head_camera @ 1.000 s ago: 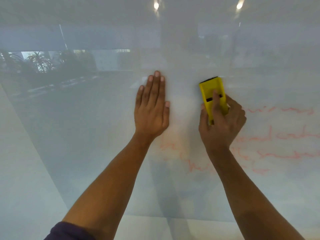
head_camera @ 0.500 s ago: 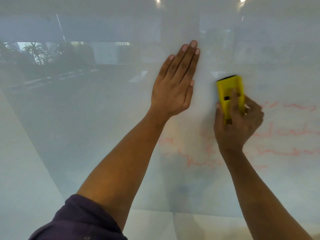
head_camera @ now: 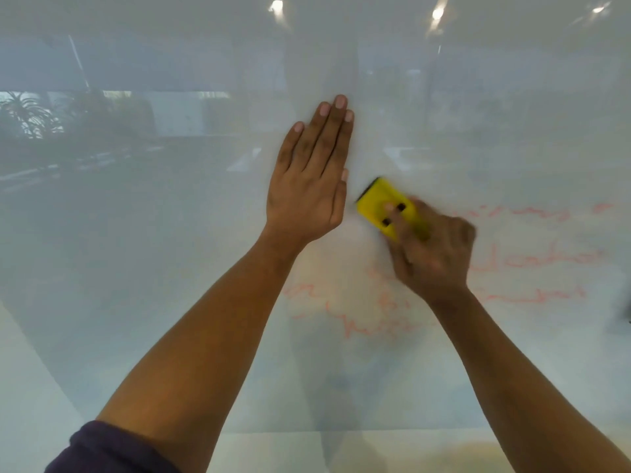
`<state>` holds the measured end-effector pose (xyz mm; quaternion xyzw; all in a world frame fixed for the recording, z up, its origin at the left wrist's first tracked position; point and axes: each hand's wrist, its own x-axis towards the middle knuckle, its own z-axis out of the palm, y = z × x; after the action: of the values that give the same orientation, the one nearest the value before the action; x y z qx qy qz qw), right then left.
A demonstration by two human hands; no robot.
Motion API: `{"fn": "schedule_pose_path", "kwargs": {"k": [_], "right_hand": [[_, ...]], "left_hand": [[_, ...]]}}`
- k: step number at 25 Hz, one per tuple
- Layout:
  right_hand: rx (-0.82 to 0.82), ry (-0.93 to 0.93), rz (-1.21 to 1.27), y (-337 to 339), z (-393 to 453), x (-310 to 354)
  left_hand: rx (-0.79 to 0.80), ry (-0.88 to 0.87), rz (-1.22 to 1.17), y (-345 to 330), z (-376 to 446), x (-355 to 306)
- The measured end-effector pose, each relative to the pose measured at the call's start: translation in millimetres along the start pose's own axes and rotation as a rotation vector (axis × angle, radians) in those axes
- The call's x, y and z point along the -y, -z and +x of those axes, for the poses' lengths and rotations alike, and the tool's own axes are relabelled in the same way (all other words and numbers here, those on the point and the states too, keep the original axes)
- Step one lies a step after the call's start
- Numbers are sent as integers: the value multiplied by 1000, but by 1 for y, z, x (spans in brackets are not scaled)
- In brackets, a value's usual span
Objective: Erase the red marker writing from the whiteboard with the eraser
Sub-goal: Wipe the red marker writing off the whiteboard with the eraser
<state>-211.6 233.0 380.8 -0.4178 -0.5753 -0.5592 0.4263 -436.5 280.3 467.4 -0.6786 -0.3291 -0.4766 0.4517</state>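
A glossy whiteboard (head_camera: 143, 254) fills the view. Faint, smeared red marker writing (head_camera: 532, 261) runs in rows across its right half and below my right wrist. My right hand (head_camera: 433, 254) is shut on a yellow eraser (head_camera: 382, 203), tilted with its top toward the upper left and pressed on the board; hand and eraser are motion-blurred. My left hand (head_camera: 310, 179) lies flat on the board just left of the eraser, fingers together and pointing up, holding nothing.
The board reflects ceiling lights (head_camera: 437, 11) and plants (head_camera: 30, 114) at the left. Its lower edge (head_camera: 341, 431) runs across the bottom, with a pale surface beneath. A dark sleeve (head_camera: 102, 452) covers my left upper arm.
The eraser has swung from upright to tilted left and slid down-left toward my left hand. My left hand has straightened from a rightward tilt to pointing up. Red marks near the middle look fainter.
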Motion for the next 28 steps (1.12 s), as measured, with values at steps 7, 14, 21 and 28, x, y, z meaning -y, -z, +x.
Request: {"fn": "schedule_pose_path", "kwargs": {"k": [7, 14, 21, 28], "right_hand": [[33, -71, 61, 8, -22, -11], [6, -225, 85, 18, -31, -36], [14, -180, 74, 17, -35, -51], [55, -243, -7, 23, -45, -56]], "left_hand": [[35, -119, -69, -5, 15, -30], [66, -115, -144, -17, 31, -76], [74, -141, -114, -20, 32, -79], [24, -263, -103, -20, 43, -88]]}}
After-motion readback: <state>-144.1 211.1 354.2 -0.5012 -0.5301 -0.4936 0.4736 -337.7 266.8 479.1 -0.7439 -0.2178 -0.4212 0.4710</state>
